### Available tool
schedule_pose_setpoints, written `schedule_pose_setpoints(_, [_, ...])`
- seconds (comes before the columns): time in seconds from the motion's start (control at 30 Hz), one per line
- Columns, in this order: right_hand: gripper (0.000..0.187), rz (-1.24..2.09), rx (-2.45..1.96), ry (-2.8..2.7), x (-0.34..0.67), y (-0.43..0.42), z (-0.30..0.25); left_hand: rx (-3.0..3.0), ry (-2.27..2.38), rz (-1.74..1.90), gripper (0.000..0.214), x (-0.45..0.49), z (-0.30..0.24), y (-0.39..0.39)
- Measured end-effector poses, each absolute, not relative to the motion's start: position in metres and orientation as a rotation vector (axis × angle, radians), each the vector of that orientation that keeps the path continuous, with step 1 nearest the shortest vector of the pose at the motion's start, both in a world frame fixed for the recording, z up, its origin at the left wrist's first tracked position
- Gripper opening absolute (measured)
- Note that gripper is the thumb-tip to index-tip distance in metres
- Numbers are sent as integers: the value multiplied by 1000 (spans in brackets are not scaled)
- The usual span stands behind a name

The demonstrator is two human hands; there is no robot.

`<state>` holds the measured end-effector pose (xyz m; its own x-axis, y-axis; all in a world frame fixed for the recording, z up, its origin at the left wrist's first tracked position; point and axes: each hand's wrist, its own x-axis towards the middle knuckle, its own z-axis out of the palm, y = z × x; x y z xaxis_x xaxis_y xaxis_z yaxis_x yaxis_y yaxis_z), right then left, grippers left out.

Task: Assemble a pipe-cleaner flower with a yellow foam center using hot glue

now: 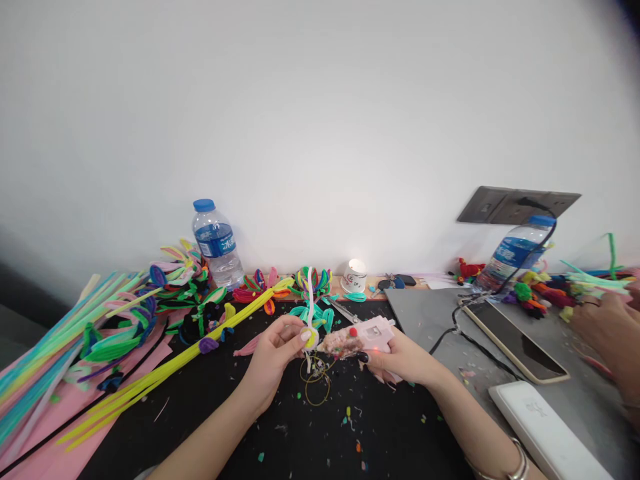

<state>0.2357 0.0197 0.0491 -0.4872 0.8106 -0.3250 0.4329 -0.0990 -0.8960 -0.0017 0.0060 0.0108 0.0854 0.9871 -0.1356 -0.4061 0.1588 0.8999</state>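
My left hand (274, 352) is closed on a small yellow and white pipe-cleaner piece (310, 333) with a white stem rising from it. My right hand (400, 357) grips a pink hot glue gun (367, 335), its crusted nozzle (336, 343) pointing left and nearly touching that piece. Both hands hover over a black mat (300, 427) dotted with small coloured scraps. A few thin wire loops (315, 380) lie under the hands.
Long pipe cleaners (75, 333) and finished pipe-cleaner flowers (190, 293) fill the left. Two water bottles (216, 243) (515, 257), a lit candle (355, 275), scissors (345, 310), a tablet (515, 340) and a white power bank (545, 433) stand around. Another person's hand (607, 327) works at the far right.
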Motion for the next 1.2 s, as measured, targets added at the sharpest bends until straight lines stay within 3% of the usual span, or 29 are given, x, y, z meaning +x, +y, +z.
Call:
schedule_pose_setpoints(0.4, [48, 1597, -1262, -1758, 240, 22, 44, 816, 923, 1215, 24, -2, 11, 4])
schedule_pose_setpoints(0.87, [40, 1563, -1257, -1703, 241, 22, 38, 869, 953, 1173, 23, 0, 14, 3])
schedule_pose_setpoints(1.2, [52, 1573, -1250, -1757, 240, 21, 42, 939, 937, 1161, 23, 0, 8, 4])
